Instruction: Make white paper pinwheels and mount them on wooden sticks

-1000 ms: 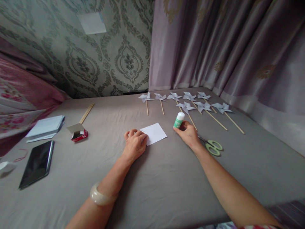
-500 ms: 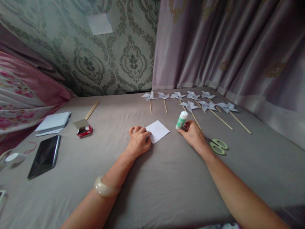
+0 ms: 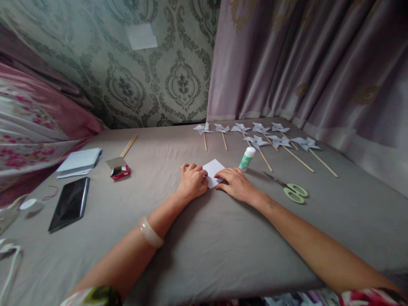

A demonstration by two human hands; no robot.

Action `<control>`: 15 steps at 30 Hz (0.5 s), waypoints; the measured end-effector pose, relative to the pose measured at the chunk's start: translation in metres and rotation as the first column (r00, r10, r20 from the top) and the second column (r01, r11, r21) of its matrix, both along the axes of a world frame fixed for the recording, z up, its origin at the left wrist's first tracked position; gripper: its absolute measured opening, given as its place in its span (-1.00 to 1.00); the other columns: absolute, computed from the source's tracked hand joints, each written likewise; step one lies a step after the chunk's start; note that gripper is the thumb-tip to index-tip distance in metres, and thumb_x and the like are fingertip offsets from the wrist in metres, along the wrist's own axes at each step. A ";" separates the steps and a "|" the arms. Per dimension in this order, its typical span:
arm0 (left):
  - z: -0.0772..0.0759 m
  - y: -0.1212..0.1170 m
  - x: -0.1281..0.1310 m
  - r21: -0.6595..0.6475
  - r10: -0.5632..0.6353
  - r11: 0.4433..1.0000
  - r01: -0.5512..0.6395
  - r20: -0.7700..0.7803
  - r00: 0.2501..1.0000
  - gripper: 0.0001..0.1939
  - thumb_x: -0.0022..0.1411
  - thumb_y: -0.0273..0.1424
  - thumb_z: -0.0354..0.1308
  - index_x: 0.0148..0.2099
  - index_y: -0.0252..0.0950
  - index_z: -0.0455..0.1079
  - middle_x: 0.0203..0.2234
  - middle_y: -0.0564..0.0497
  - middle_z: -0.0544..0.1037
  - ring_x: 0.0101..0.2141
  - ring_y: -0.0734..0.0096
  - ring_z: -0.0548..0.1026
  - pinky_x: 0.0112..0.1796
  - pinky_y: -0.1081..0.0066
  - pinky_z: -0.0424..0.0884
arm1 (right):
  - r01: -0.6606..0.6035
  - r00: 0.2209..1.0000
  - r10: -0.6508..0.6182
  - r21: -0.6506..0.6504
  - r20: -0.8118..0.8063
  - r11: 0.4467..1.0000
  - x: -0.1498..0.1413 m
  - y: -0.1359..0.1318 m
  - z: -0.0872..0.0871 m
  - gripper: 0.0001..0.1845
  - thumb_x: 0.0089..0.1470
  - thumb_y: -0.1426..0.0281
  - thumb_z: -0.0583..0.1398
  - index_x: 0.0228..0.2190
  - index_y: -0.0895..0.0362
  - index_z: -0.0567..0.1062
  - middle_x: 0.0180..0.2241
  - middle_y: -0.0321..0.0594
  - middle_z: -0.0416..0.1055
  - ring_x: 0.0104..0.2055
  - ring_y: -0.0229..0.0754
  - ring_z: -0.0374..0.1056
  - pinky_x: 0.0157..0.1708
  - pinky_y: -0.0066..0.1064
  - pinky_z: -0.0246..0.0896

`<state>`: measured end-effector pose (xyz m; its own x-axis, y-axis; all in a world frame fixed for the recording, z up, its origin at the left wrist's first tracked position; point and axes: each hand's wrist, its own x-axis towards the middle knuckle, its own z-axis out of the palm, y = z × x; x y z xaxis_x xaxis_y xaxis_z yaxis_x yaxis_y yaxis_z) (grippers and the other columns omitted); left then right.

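A small white square of paper (image 3: pixel 214 169) lies on the grey cloth, one corner pointing away from me. My left hand (image 3: pixel 193 181) has its fingers curled on the paper's left corner. From the other side, my right hand (image 3: pixel 236 183) pinches the right corner between thumb and fingers. Just behind the right hand a white and green glue stick (image 3: pixel 246 160) stands upright with its cap on. Scissors with green handles (image 3: pixel 295 193) lie to the right of that hand, apart from it.
Several paper pinwheels (image 3: pixel 256 142) on sticks lie at the back right. Toward the left are a red box (image 3: pixel 120 171) with its flap up, loose wooden sticks (image 3: pixel 129 145), a paper stack (image 3: pixel 79 162) and a black phone or tablet (image 3: pixel 69 205). A white cable (image 3: pixel 12 267) runs at the left edge.
My right hand has let go of the glue stick, which stays standing, and has moved left onto the paper's right corner. The left hand stays on the paper. The view has shifted slightly.
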<state>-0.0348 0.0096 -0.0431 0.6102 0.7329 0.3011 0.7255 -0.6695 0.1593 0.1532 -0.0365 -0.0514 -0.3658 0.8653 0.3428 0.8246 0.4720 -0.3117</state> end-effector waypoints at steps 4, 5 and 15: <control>-0.005 0.000 -0.003 0.031 -0.006 0.999 0.005 0.014 1.000 -0.80 0.14 -0.44 0.03 -0.27 -0.22 0.49 -0.37 -0.05 0.51 -0.19 0.19 0.36 -0.03 0.05 0.04 | -0.095 0.991 0.090 0.044 0.101 0.995 0.003 0.001 0.003 -0.85 0.10 0.35 0.24 -0.26 0.13 0.49 -0.27 -0.18 0.53 -0.17 -0.11 0.39 -0.11 -0.25 0.04; -0.006 0.000 -0.005 0.040 -0.014 0.999 0.014 0.014 1.000 -0.80 0.14 -0.44 0.03 -0.26 -0.22 0.48 -0.36 -0.05 0.51 -0.19 0.20 0.36 -0.03 0.06 0.04 | -0.103 0.988 0.095 0.066 0.119 0.992 0.002 0.000 0.002 -0.87 0.11 0.35 0.22 -0.27 0.13 0.49 -0.28 -0.17 0.53 -0.18 -0.12 0.39 -0.12 -0.26 0.03; -0.011 -0.001 -0.009 0.053 -0.062 0.997 0.060 0.030 0.998 -0.80 0.19 -0.42 0.03 -0.25 -0.17 0.50 -0.31 -0.04 0.51 -0.17 0.21 0.34 -0.03 0.07 0.05 | -0.050 0.998 0.046 0.101 0.045 0.994 -0.003 -0.005 -0.002 -0.83 0.18 0.39 0.13 -0.34 0.10 0.55 -0.29 -0.15 0.49 -0.21 -0.13 0.36 -0.16 -0.27 0.14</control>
